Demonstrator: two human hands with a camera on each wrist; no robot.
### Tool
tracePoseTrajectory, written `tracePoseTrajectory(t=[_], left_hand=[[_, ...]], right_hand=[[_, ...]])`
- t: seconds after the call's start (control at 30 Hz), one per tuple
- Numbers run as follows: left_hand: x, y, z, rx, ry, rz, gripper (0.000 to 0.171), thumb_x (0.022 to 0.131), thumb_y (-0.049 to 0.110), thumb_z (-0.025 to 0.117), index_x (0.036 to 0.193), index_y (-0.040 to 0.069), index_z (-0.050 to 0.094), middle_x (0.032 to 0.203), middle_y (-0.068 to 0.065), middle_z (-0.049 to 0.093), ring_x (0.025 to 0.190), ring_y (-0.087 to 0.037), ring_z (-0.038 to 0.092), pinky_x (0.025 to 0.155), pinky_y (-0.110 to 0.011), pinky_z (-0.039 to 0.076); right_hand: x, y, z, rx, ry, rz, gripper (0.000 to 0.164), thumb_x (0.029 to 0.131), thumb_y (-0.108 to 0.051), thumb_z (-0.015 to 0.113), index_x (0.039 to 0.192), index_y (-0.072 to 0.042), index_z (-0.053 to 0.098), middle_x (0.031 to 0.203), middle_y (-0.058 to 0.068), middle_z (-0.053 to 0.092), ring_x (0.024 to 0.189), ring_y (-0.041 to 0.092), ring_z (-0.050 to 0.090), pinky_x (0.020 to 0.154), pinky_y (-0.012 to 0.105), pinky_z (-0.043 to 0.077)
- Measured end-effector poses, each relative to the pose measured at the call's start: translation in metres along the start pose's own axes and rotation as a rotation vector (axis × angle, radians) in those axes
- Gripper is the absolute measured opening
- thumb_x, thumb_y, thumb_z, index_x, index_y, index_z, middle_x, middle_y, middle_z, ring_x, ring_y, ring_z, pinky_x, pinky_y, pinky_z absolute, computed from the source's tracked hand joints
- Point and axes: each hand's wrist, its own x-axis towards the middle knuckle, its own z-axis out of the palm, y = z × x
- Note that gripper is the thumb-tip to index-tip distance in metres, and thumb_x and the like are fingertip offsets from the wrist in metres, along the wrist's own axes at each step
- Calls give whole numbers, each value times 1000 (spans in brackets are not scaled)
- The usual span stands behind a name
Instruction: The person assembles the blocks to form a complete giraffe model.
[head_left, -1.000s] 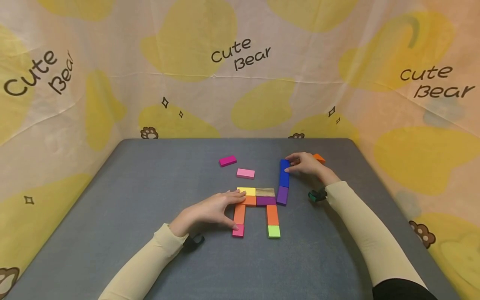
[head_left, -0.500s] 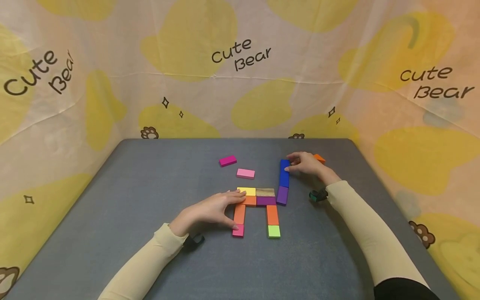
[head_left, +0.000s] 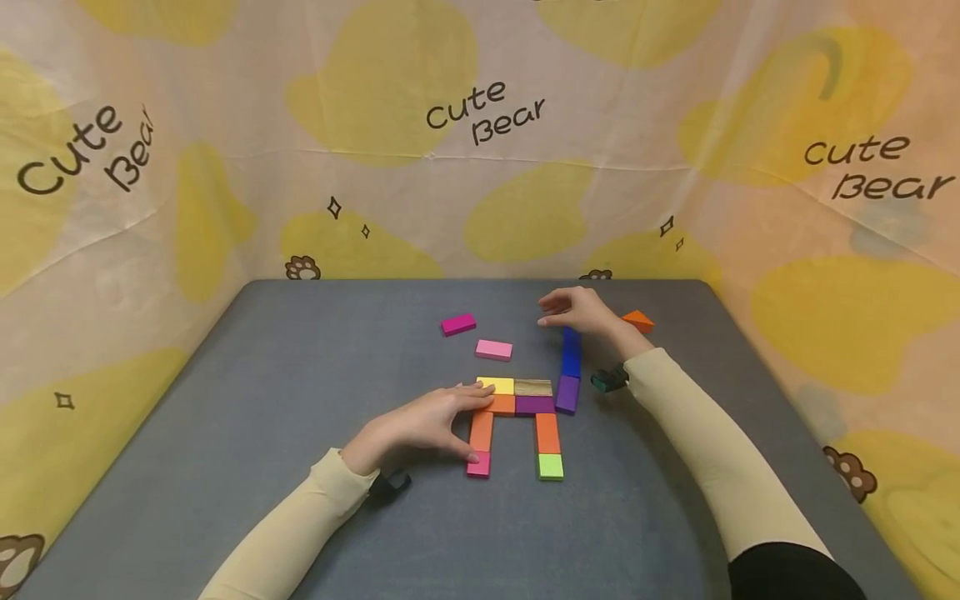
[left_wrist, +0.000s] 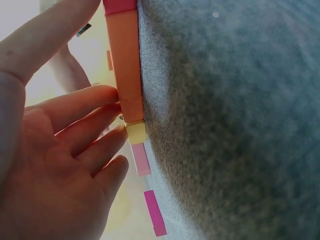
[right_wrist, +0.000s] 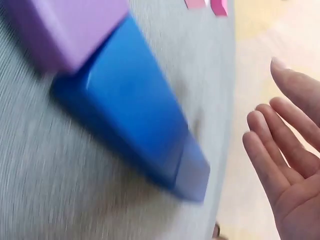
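Observation:
My left hand (head_left: 420, 425) rests along the left side of a flat block figure, its thumb on a pinkish-red block (head_left: 478, 468) and its fingertips at the yellow (head_left: 504, 384) and orange (head_left: 505, 405) blocks. Below these, orange leg blocks (head_left: 547, 433) lead down, the right one to a green block (head_left: 551, 467). Beside a purple block (head_left: 535, 404), a violet block (head_left: 567, 395) and blue blocks (head_left: 572, 357) form a line leading away. Over that line's far end hovers my right hand (head_left: 581, 308), fingers loosely bent with nothing in them; the right wrist view shows it apart from the blue blocks (right_wrist: 130, 95).
Behind the figure lie a loose pink block (head_left: 494, 349) and a magenta block (head_left: 458, 324). An orange block (head_left: 639, 321) sits at the back right, partly behind my right wrist. Patterned cloth (head_left: 375, 125) hangs around the grey table (head_left: 225, 433).
My right hand has let go of the blue blocks and moved left and up, over their far end. The left hand stays where it was on the figure.

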Motion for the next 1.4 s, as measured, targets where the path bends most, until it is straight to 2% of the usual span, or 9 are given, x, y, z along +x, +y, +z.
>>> tracePoseTrajectory(t=[0.33, 0.6, 0.83, 1.1, 1.27, 1.4], left_hand=[[0, -1, -1, -21, -15, -14, 85, 74, 51, 75, 146, 20, 40, 155, 8, 30, 145, -17, 21, 116, -48, 21], [1, -2, 0, -7, -9, 13, 84, 75, 50, 75, 145, 19, 41, 154, 8, 30, 145, -15, 22, 116, -47, 21], [1, -3, 0, -10, -11, 14, 85, 75, 50, 75, 146, 19, 40, 155, 8, 29, 145, -16, 21, 116, -47, 21], [1, -2, 0, -5, -8, 11, 85, 75, 51, 75, 146, 20, 39, 155, 8, 29, 145, -17, 21, 116, -47, 22], [1, -1, 1, -16, -5, 9, 86, 74, 52, 75, 146, 19, 40, 154, 8, 30, 145, -17, 22, 116, -48, 22], [1, -1, 1, -16, 0, 7, 86, 74, 50, 75, 145, 19, 40, 154, 8, 30, 145, -17, 21, 116, -47, 22]], right_hand=[[24, -26, 35, -8, -142, -93, 42, 81, -28, 75, 115, -4, 67, 110, 9, 70, 99, 19, 68, 87, 34, 54], [30, -33, 49, 7, -242, -82, 34, 80, -23, 77, 109, -7, 69, 105, 6, 71, 94, 15, 68, 86, 32, 54], [30, -35, 55, 25, -308, -11, 37, 77, -25, 79, 110, -12, 69, 106, 2, 70, 93, 13, 66, 87, 30, 53], [28, -30, 53, -12, -289, -9, 33, 77, -30, 79, 106, -15, 71, 101, 0, 70, 90, 12, 64, 85, 30, 53], [24, -26, 48, -76, -234, 0, 33, 76, -32, 80, 102, -14, 72, 96, 0, 71, 86, 13, 63, 81, 30, 52], [21, -23, 44, -117, -182, 44, 33, 74, -34, 81, 98, -12, 72, 92, 2, 71, 82, 13, 62, 76, 27, 50]])
